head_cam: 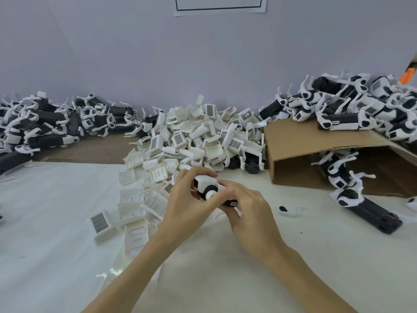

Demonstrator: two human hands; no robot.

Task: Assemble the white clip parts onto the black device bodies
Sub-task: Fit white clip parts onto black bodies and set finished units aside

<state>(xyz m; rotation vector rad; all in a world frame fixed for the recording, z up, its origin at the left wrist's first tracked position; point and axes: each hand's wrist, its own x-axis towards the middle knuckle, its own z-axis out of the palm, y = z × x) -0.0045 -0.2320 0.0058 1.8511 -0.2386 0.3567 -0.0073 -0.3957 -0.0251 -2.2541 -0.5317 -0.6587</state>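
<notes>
Both hands meet at the table's middle around one black device body [230,202] with a white clip part [206,182] on its far end. My left hand [187,204] curls its fingers over the white end from the left. My right hand [246,208] grips the black body from the right, and most of the body is hidden under the fingers. Just behind the hands rises a heap of loose white clip parts [194,141], some with a dark grid face.
A tipped cardboard box [316,143] lies at the right, with black-and-white device bodies [352,109] piled on it and spilling out [365,206]. Another pile of devices [52,125] sits at the far left. A small white piece [290,210] lies near my right hand.
</notes>
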